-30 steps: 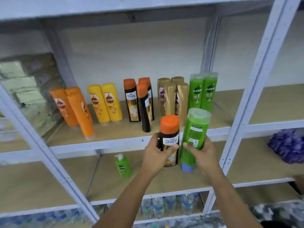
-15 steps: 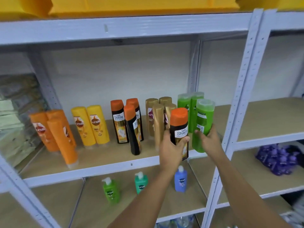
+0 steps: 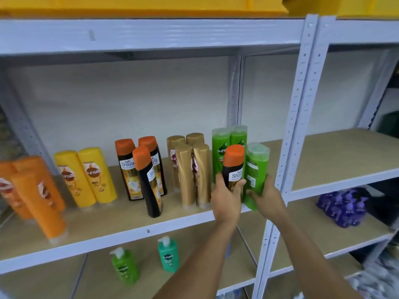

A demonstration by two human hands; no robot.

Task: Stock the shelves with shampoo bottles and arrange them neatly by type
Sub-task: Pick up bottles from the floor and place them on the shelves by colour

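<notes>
My left hand (image 3: pixel 226 199) grips a black bottle with an orange cap (image 3: pixel 233 167), held upright at the front right of the middle shelf (image 3: pixel 129 231). Beside it my right hand (image 3: pixel 267 197) holds a green bottle (image 3: pixel 255 173), its base near the shelf edge. Behind them stand two green bottles (image 3: pixel 222 147). To the left stand several gold bottles (image 3: pixel 190 173), three black orange-capped bottles (image 3: pixel 142 171), two yellow bottles (image 3: pixel 86 175) and orange bottles (image 3: pixel 32 190).
A grey shelf post (image 3: pixel 295 130) rises just right of my right hand. The lower shelf holds a green pump bottle (image 3: pixel 124 266) and a teal pump bottle (image 3: pixel 169 255). Purple packs (image 3: pixel 343 207) lie on the right lower shelf. Yellow bins (image 3: pixel 151 5) sit on top.
Both hands have risen from below the shelf edge up to shelf level, carrying the two bottles in front of the green bottles. The view has tilted upward.
</notes>
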